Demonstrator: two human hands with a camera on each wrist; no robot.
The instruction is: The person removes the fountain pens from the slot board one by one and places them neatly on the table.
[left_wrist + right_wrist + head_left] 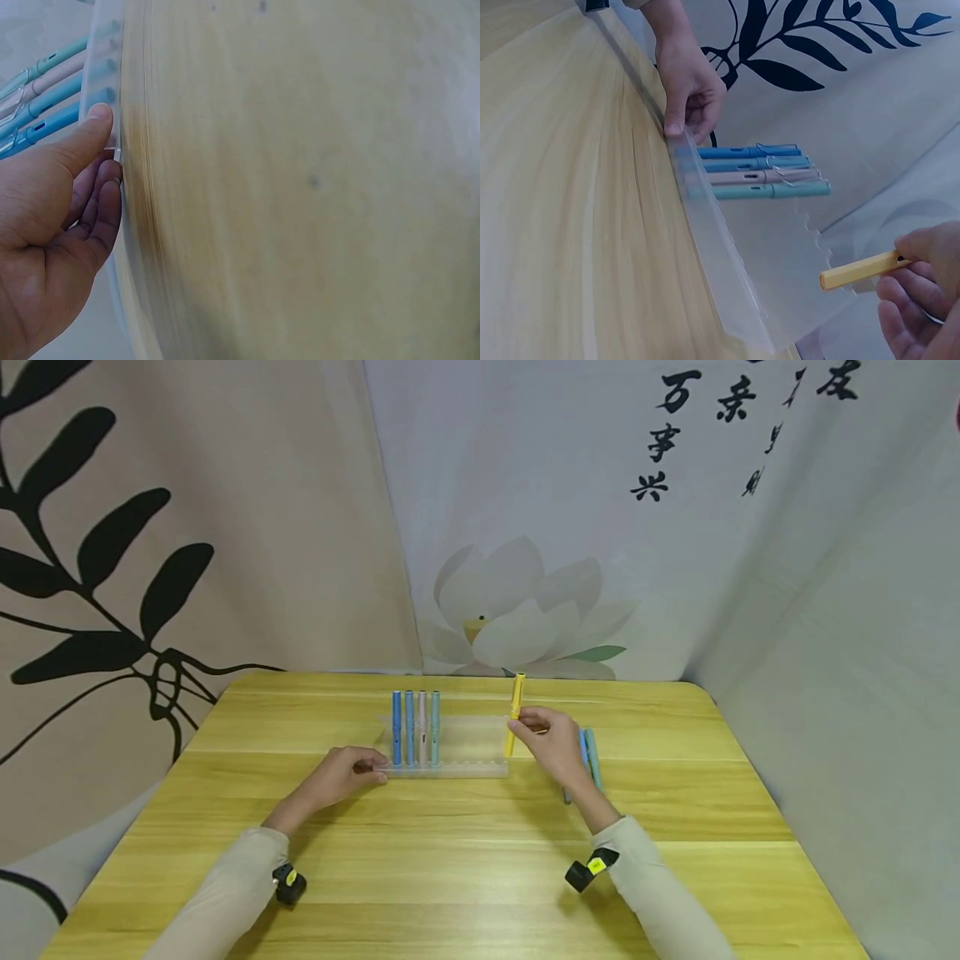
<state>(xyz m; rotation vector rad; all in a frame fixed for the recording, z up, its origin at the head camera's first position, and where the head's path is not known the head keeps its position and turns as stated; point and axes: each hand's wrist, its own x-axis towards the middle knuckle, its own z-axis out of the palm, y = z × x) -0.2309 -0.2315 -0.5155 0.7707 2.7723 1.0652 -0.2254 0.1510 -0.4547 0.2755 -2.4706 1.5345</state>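
A clear frosted pen rack [472, 739] stands on the wooden table. Upright at its left end is a row of pens: a dark blue pen [397, 727], a lighter blue pen [410, 727], a pale pink pen [422, 727] and a mint green pen [435, 727]. My left hand [341, 777] pinches the rack's left front corner, the thumb [97, 124] against its front. My right hand [551, 743] holds a yellow pen [862, 270] nearly upright by the rack's right end. In the right wrist view the pen's lower end appears apart from the rack.
A blue pen [582, 747] and a green pen [592, 760] lie on the table [450, 877] to the right, partly hidden by my right hand and wrist. A printed curtain [300, 527] hangs right behind the table's back edge.
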